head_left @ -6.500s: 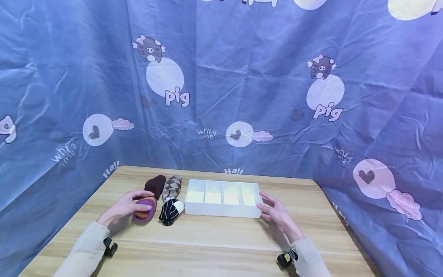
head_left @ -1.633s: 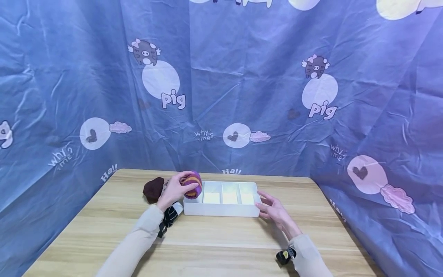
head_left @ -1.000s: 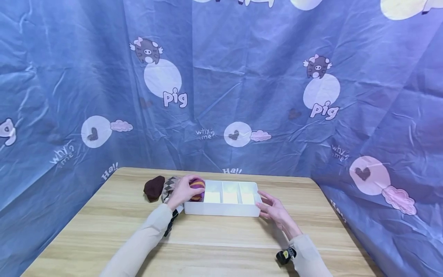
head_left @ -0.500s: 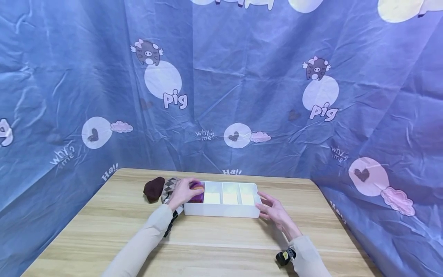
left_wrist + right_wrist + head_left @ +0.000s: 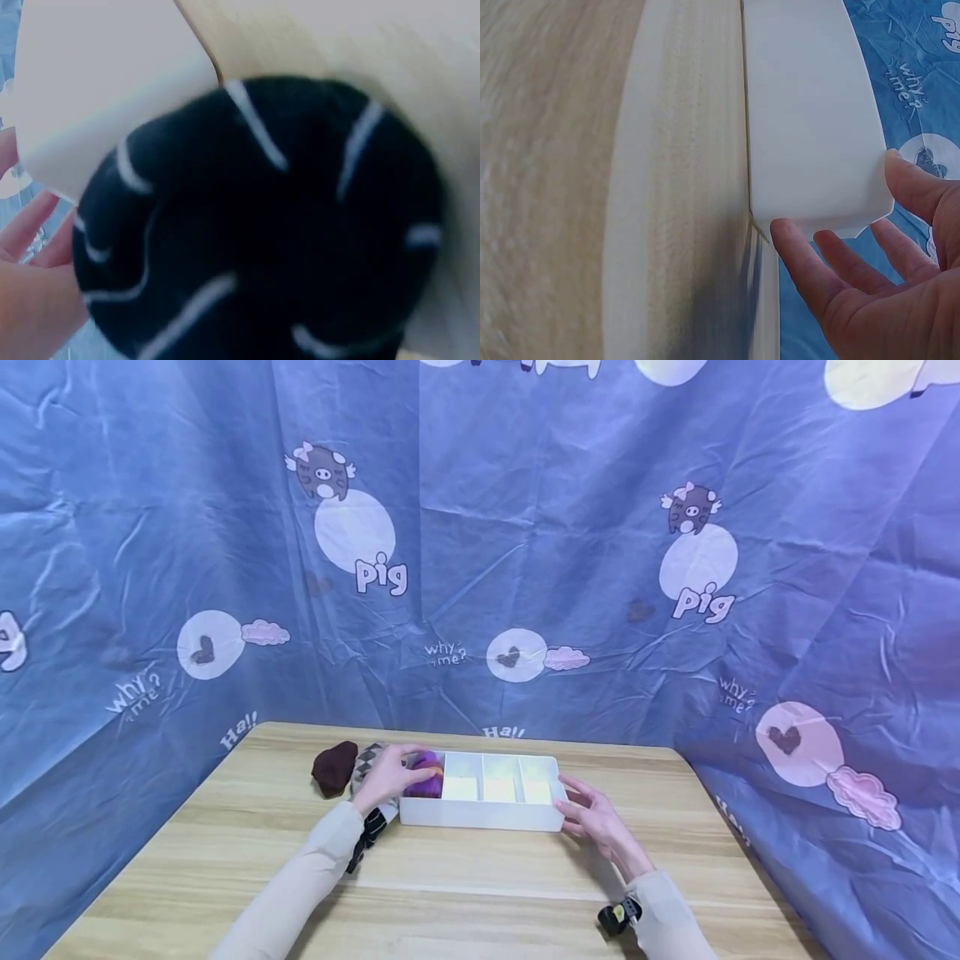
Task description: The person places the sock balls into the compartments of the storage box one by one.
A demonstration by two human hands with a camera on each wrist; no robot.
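Note:
A rolled purple and orange striped sock (image 5: 426,787) lies in the leftmost compartment of a white divided box (image 5: 480,815). Over that compartment's left end is my left hand (image 5: 387,774), thumb and fingers spread loosely at the sock. My right hand (image 5: 600,824) holds the box's right end between thumb and fingers, which the right wrist view shows against the white end wall (image 5: 817,127). A black sock with white lines (image 5: 285,217) fills the left wrist view beneath the left hand; the left forearm partly hides it in the head view.
Left of the box lie a rolled dark brown sock (image 5: 334,769) and a grey argyle sock (image 5: 364,766), the latter partly covered by the left hand. Everything rests on a wooden table (image 5: 480,902). Blue printed cloth (image 5: 480,543) hangs behind and beside it.
My left hand has carried the purple striped sock from the table's left into the leftmost compartment, lowered it, then loosened and drawn slightly left. The right hand keeps holding the box.

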